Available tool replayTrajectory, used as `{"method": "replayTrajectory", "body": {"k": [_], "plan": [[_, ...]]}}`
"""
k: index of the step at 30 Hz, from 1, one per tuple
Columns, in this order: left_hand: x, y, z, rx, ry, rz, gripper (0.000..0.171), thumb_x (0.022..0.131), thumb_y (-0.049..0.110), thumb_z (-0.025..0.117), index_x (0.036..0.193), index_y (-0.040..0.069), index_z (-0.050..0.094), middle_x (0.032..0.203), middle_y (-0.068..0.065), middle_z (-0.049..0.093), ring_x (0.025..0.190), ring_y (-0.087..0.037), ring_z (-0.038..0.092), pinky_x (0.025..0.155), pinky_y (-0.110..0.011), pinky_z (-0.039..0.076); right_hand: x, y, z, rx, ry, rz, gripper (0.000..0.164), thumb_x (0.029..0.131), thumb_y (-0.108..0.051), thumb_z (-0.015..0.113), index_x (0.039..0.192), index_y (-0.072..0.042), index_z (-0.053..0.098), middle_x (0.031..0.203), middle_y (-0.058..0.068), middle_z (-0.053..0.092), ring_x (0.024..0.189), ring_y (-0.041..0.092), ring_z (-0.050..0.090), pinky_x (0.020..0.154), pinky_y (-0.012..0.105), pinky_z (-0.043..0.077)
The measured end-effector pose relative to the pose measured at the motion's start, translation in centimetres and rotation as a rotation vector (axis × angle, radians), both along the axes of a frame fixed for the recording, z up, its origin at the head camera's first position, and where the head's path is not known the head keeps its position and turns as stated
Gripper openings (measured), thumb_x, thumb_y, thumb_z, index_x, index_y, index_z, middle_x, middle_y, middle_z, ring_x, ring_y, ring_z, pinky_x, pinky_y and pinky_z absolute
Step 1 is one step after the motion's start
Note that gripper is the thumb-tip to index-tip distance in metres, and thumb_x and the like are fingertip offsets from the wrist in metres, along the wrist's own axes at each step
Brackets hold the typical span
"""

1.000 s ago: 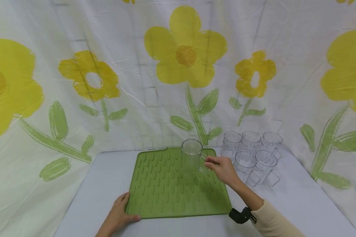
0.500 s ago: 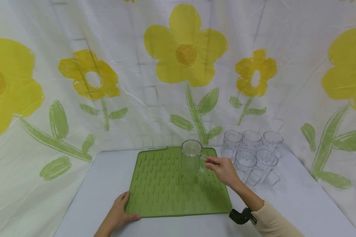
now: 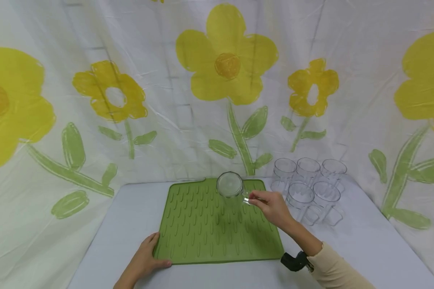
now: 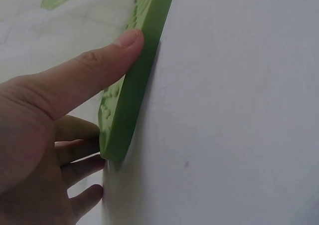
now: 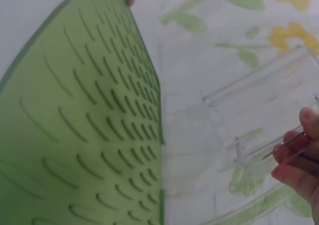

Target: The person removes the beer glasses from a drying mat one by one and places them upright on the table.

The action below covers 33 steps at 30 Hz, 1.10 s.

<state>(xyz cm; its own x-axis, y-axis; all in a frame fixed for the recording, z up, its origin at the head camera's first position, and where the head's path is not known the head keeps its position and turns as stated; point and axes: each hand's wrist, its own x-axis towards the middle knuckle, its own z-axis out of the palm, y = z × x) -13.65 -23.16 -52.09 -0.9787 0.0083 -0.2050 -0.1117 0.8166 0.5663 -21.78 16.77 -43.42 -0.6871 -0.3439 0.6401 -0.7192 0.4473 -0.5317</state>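
Note:
My right hand (image 3: 272, 205) pinches the handle of a clear glass mug (image 3: 230, 185) over the back right part of a green ribbed drying mat (image 3: 191, 241). The mug is tilted, with one round end turned toward the head camera. In the right wrist view the mug (image 5: 264, 98) stands apart from the mat's surface, and fingertips (image 5: 291, 150) and thumb meet at its handle. My left hand (image 3: 144, 256) holds the mat's front left corner. Its thumb (image 4: 107, 60) lies against the front edge, while the fingers are along the left side, partly hidden.
Several clear glass mugs (image 3: 300, 194) stand upright in two rows on the white table (image 3: 126, 212), right of the mat. A flowered cloth (image 3: 177, 136) hangs behind the table. A black device (image 3: 293, 261) is strapped to my right wrist.
The mug in my right hand has tilted from near upright, its round end swinging toward the head camera. My left hand has stayed at the mat corner.

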Motion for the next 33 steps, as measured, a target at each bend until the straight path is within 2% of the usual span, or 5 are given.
{"method": "replayTrajectory", "body": {"k": [8, 12, 16, 26, 33], "plan": [[0.2, -0.1, -0.2, -0.002, 0.02, -0.011, 0.12, 0.058, 0.043, 0.091, 0.145, -0.013, 0.03, 0.148, -0.033, 0.034, 0.137, -0.054, 0.031, 0.112, -0.063, 0.032, -0.3, 0.2, 0.1, 0.078, 0.327, 0.055, 0.021, 0.071, 0.007, 0.076, 0.088, -0.004, 0.071, 0.079, 0.005, 0.074, 0.067, 0.013, 0.069, 0.06, 0.017, 0.055], [0.4, -0.3, -0.2, 0.006, 0.029, -0.015, 0.118, 0.059, 0.039, 0.091, 0.145, -0.014, 0.031, 0.147, -0.033, 0.035, 0.136, -0.053, 0.032, 0.112, -0.063, 0.032, -0.3, 0.2, 0.3, 0.088, 0.431, 0.08, 0.007, 0.086, -0.007, 0.07, 0.089, -0.001, 0.072, 0.081, 0.008, 0.074, 0.072, 0.017, 0.071, 0.062, 0.02, 0.058], [0.3, -0.2, 0.0, 0.018, 0.027, -0.02, 0.116, 0.06, 0.038, 0.091, 0.144, -0.014, 0.031, 0.147, -0.033, 0.036, 0.136, -0.053, 0.032, 0.112, -0.063, 0.032, 0.0, 0.1, 0.4, 0.097, 0.525, 0.089, 0.029, 0.099, -0.023, 0.055, 0.091, 0.0, 0.072, 0.083, 0.009, 0.073, 0.076, 0.02, 0.072, 0.065, 0.024, 0.06], [-0.1, -0.2, 0.4, 0.009, 0.017, -0.034, 0.114, 0.06, 0.034, 0.092, 0.144, -0.015, 0.032, 0.146, -0.034, 0.036, 0.136, -0.053, 0.032, 0.113, -0.062, 0.031, 0.5, 0.2, 0.9, 0.134, 0.756, 0.088, 0.023, 0.099, -0.015, 0.056, 0.091, 0.001, 0.071, 0.086, 0.011, 0.072, 0.078, 0.023, 0.071, 0.068, 0.029, 0.061], [-0.2, 0.0, 1.1, 0.013, 0.025, -0.037, 0.112, 0.064, 0.034, 0.09, 0.144, -0.015, 0.029, 0.147, -0.036, 0.034, 0.136, -0.054, 0.031, 0.113, -0.063, 0.031, 0.7, 0.3, 1.1, 0.168, 0.856, 0.082, 0.022, 0.099, -0.008, 0.054, 0.088, 0.002, 0.07, 0.085, 0.011, 0.074, 0.079, 0.024, 0.072, 0.071, 0.032, 0.062]]}}
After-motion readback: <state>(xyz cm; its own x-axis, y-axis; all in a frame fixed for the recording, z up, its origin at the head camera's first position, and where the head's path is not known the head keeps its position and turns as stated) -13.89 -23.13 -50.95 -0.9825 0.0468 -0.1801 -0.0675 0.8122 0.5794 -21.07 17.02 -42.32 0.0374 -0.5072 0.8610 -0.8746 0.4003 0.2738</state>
